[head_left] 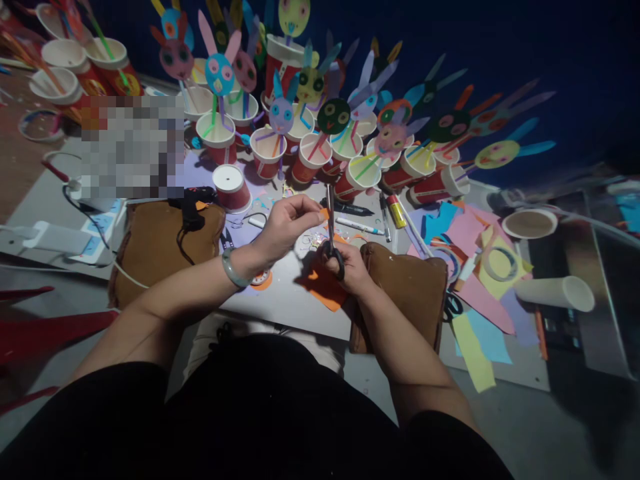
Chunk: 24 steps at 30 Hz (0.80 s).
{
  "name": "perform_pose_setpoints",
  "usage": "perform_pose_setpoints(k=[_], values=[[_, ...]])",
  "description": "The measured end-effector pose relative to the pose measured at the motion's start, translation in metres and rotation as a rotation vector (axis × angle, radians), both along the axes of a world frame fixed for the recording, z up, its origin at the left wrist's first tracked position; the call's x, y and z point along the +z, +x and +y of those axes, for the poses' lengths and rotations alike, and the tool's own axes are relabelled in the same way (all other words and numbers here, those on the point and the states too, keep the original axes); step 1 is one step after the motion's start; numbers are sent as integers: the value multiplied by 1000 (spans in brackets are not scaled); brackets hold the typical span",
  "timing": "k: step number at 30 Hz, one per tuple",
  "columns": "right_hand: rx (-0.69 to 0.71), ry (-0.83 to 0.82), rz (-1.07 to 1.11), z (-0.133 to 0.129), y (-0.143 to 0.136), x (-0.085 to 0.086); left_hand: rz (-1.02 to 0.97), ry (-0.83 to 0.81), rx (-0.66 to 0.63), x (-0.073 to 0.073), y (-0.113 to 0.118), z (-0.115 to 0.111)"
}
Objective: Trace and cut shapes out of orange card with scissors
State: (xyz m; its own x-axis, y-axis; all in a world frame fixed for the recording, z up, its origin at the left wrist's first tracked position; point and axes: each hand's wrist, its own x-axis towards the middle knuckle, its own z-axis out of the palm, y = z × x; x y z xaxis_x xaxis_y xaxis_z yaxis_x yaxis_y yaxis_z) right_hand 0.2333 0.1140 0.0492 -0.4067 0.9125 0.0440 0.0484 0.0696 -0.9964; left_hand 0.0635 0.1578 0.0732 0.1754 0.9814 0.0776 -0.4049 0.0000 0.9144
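Observation:
My left hand [287, 227], with a bangle on its wrist, pinches a small orange paper piece [325, 214] between thumb and fingers. Just right of it, my right hand [349, 268] grips black-handled scissors [331, 223], their blades pointing up and away beside the orange piece. Below my hands a larger orange paper sheet [327, 291] lies on the table, partly in shadow. An upturned red cup [233, 189] with a white base stands beyond my left hand.
Red-and-white cups [270, 145] with paper rabbit heads crowd the back. Brown pads [167, 247] flank the work area. Pens [360, 227], a glue stick [397, 212], tape rolls [501, 263] and coloured paper [470, 230] lie at right; a power strip [97, 233] sits at left.

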Motion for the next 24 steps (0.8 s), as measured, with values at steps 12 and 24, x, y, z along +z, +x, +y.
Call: perform_pose_setpoints(k=[12,24], values=[[16,15,-1,0,1,1,-1,-24,7,3,0,0],[-1,1,-31,1,0,5,24,-9,35,-2,-1,3]])
